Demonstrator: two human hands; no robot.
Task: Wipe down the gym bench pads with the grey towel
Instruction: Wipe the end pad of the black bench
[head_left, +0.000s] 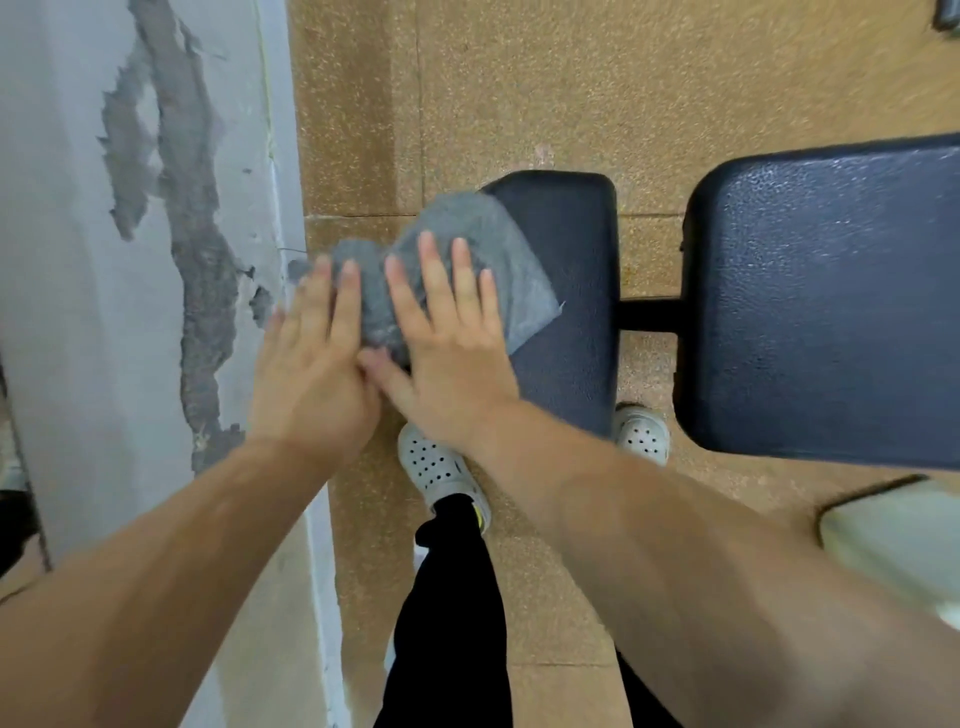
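The grey towel (488, 244) lies bunched over the left end of the small dark seat pad (566, 291) of the gym bench. My left hand (311, 364) rests flat on the towel's left part, which hangs past the pad's edge. My right hand (447, 343) presses flat on the towel with fingers straight and spread. The two hands touch at the thumbs. A larger dark back pad (826, 296) lies to the right, joined to the seat pad by a black bar (649, 314).
A grey wall with peeling paint (156, 260) stands close on the left. The floor is speckled brown rubber tile (519, 93). My feet in pale clogs (436, 462) stand under the bench. A pale object (893, 530) sits at the lower right.
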